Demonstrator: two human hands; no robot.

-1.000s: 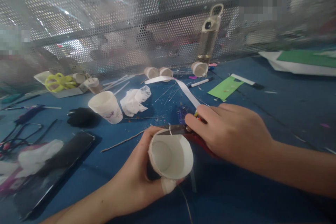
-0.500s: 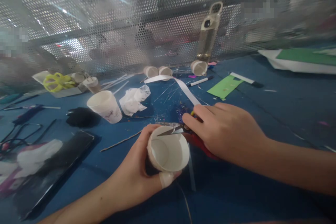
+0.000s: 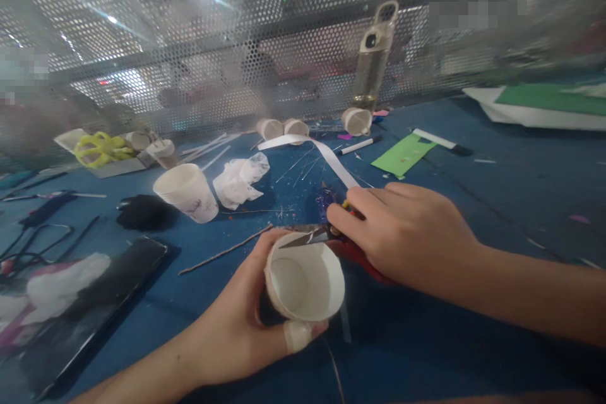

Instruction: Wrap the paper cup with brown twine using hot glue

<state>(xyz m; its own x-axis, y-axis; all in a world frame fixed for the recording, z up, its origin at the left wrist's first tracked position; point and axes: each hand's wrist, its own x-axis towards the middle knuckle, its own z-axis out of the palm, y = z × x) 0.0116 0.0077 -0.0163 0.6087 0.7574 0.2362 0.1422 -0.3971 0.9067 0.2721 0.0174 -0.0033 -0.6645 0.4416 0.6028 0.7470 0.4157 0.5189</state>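
My left hand [image 3: 250, 322] is wrapped round a white paper cup [image 3: 312, 284], its mouth tilted toward me; a pale wrap covers the thumb. My right hand [image 3: 392, 227] grips scissors [image 3: 307, 237] with red handles. One blade lies inside the cup's far rim and the other appears to be outside it. A white paper strip [image 3: 331, 161] runs up from behind my right hand. Left of the cup, a piece of brown twine [image 3: 222, 251] lies on the blue table [image 3: 227, 360].
Stacked paper cups [image 3: 187, 192] stand beside crumpled white plastic [image 3: 240, 182]. At the left lie a black phone [image 3: 108, 309] and a glue gun [image 3: 50, 207]. A clear bottle [image 3: 372, 69] stands by the perforated metal screen [image 3: 237, 63]. Green paper [image 3: 402, 154] and markers lie right.
The scissor blades have come closer together at the cup's rim. The cup has shifted very slightly down; both hands keep their holds.
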